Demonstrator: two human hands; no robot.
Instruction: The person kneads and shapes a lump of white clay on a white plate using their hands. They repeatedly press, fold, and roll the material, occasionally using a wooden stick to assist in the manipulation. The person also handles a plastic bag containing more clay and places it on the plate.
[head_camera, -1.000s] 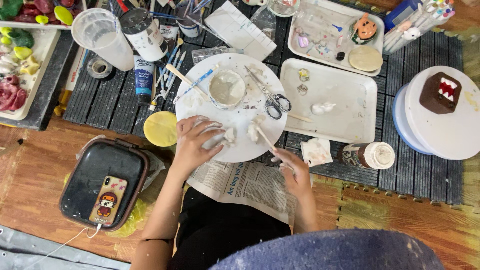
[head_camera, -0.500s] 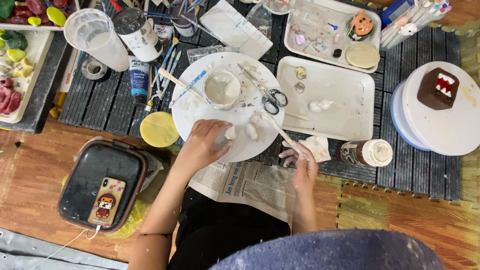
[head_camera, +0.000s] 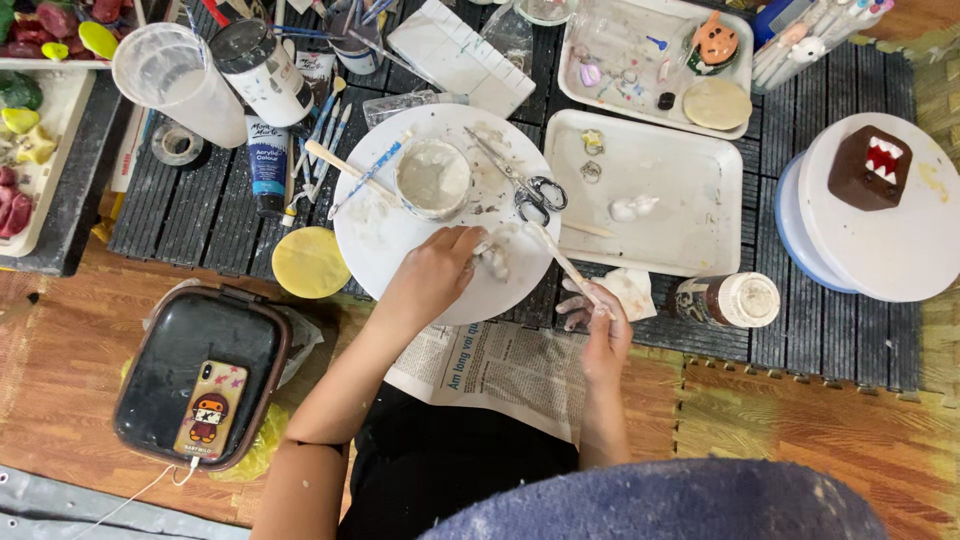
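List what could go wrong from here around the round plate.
1. The left hand presses a white lump near the edge of the plate; the plate overhangs the mat, so it might tip.
2. The right hand holds a thin stick close to the scissors; a sweep could knock them.
3. The small bowl sits close by the left hand and could be bumped.

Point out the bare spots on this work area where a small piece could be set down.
Free: the rectangular white tray right of the white clay lump, and the turntable below the brown figure. Crowded: the round plate, where the left hand works beside bowl and scissors. The right hand holds a stick.
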